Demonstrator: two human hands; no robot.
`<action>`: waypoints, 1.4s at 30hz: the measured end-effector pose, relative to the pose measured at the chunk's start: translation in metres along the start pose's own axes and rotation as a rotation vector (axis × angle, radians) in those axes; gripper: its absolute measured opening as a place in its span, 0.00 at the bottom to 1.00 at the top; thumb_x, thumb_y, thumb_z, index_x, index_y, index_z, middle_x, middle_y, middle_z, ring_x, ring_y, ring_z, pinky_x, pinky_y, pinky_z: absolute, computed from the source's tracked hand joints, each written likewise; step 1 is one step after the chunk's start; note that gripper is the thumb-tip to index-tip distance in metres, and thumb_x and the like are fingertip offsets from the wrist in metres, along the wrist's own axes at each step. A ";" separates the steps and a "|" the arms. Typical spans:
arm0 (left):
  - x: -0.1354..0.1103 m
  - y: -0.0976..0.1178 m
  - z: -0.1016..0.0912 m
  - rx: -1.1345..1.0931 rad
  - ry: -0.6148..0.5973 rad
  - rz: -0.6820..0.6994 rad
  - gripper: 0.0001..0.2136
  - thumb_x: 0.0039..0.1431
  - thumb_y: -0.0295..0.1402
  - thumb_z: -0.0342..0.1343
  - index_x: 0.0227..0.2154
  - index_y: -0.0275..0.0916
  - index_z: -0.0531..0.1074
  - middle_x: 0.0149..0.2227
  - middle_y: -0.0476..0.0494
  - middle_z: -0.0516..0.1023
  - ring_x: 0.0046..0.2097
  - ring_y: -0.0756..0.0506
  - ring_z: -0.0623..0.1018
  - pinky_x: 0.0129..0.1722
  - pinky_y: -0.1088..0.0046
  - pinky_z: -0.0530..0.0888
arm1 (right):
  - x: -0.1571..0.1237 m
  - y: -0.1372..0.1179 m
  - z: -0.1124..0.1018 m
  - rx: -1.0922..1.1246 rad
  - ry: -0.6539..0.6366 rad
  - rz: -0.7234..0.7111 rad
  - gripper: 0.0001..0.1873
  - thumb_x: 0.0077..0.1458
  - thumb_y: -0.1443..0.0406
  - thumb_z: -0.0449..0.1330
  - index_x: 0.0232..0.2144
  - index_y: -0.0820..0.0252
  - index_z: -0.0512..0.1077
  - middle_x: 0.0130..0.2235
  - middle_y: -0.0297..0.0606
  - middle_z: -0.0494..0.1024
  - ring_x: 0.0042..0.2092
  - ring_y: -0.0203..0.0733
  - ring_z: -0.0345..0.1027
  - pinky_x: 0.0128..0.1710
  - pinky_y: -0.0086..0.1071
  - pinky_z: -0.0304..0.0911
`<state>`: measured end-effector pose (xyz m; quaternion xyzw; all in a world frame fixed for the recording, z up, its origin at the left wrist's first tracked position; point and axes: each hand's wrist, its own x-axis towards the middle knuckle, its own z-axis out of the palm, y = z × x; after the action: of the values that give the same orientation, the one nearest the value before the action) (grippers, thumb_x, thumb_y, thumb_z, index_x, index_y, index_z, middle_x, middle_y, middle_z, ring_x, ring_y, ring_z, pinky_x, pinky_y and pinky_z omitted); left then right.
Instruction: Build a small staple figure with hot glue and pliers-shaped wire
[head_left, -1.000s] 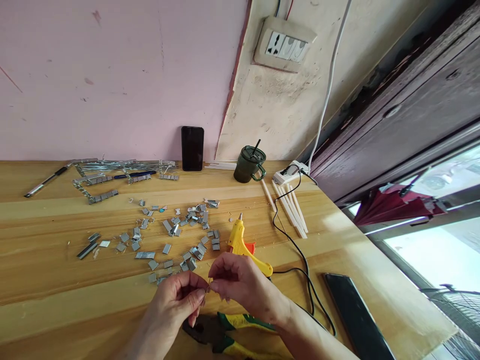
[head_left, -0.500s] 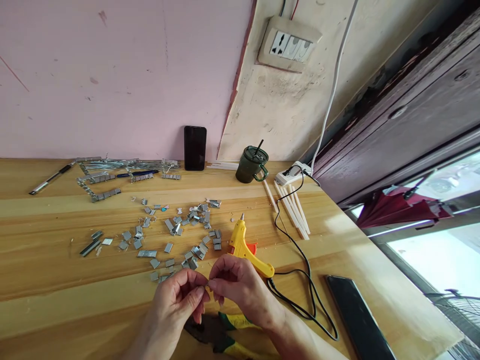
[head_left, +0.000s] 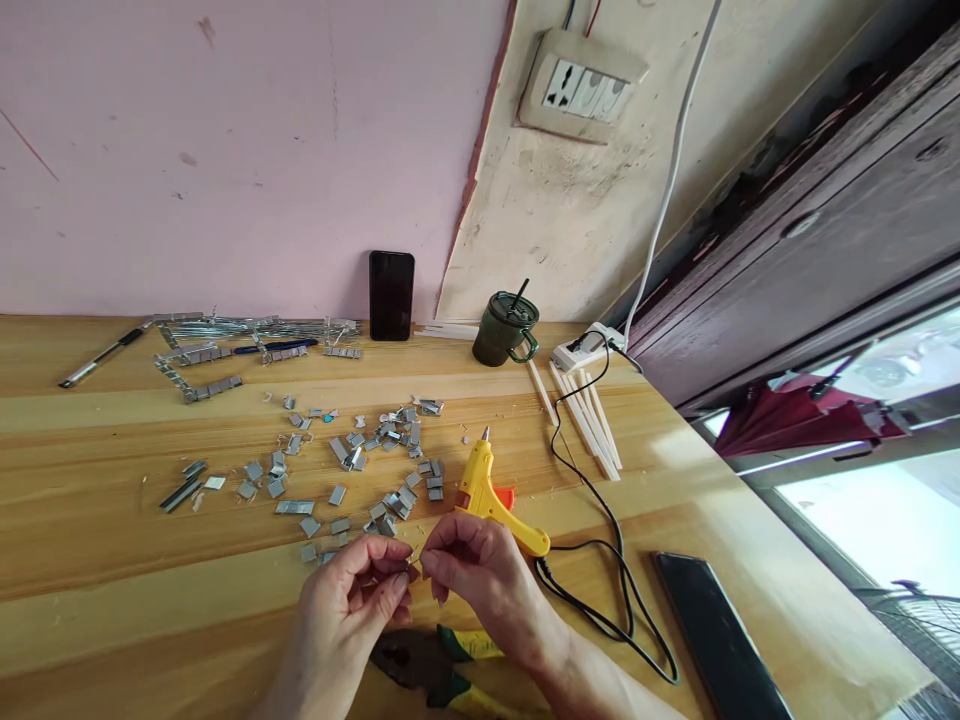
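Wire point(head_left: 415, 562) between left hand point(head_left: 351, 605), right hand point(head_left: 484, 580) — straw point(head_left: 519, 293) in mug point(head_left: 499, 333)

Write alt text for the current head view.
Left hand and right hand, close together, pinch a thin wire-like piece over a wooden table. Beyond lie scattered small grey metal pieces and a yellow glue gun; green-and-yellow-handled pliers lie partly hidden below.

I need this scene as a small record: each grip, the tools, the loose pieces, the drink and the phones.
Left grip: pinching a tiny piece, too small to identify
Right grip: pinched at the same piece, contact unclear
Tools: yellow glue gun, pointing away; pliers, partly hidden
Loose pieces: metal pieces, scattered beyond both grips
Drink: green lidded mug
Phones: upright phone by the wall; flat phone at right
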<state>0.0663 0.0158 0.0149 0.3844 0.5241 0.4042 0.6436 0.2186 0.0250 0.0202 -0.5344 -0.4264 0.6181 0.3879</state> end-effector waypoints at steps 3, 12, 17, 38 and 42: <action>0.001 0.001 0.000 0.012 -0.043 -0.032 0.08 0.42 0.36 0.66 0.26 0.38 0.77 0.21 0.51 0.76 0.23 0.49 0.74 0.25 0.76 0.75 | 0.001 0.000 -0.001 -0.009 -0.027 0.005 0.08 0.40 0.62 0.60 0.19 0.62 0.66 0.19 0.31 0.67 0.21 0.33 0.60 0.23 0.28 0.56; 0.004 0.005 0.000 0.071 -0.102 -0.007 0.06 0.45 0.34 0.62 0.24 0.37 0.76 0.19 0.52 0.73 0.21 0.51 0.71 0.22 0.78 0.70 | -0.001 0.001 0.002 -0.108 -0.055 0.009 0.06 0.41 0.64 0.58 0.20 0.62 0.67 0.20 0.31 0.66 0.23 0.34 0.57 0.23 0.29 0.53; 0.006 0.004 0.000 0.185 -0.122 -0.008 0.07 0.46 0.34 0.59 0.21 0.37 0.71 0.15 0.55 0.67 0.19 0.52 0.66 0.19 0.79 0.65 | -0.005 -0.003 -0.001 -0.191 -0.060 -0.020 0.02 0.41 0.69 0.57 0.21 0.63 0.70 0.22 0.31 0.67 0.26 0.34 0.56 0.26 0.29 0.51; -0.002 0.003 0.006 0.021 -0.033 0.023 0.13 0.46 0.42 0.63 0.19 0.37 0.71 0.18 0.50 0.73 0.19 0.52 0.68 0.19 0.79 0.66 | -0.004 0.007 0.002 0.150 -0.141 -0.062 0.17 0.45 0.54 0.64 0.23 0.63 0.71 0.21 0.33 0.71 0.23 0.34 0.63 0.26 0.29 0.60; -0.005 -0.003 0.011 -0.055 0.050 0.064 0.13 0.45 0.41 0.64 0.19 0.37 0.73 0.17 0.51 0.73 0.18 0.53 0.67 0.17 0.80 0.65 | -0.003 0.010 0.003 0.161 -0.120 -0.076 0.18 0.45 0.53 0.65 0.24 0.63 0.70 0.21 0.32 0.69 0.23 0.33 0.61 0.24 0.28 0.58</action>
<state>0.0771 0.0091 0.0153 0.3731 0.5159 0.4484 0.6274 0.2161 0.0186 0.0123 -0.4471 -0.4179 0.6662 0.4263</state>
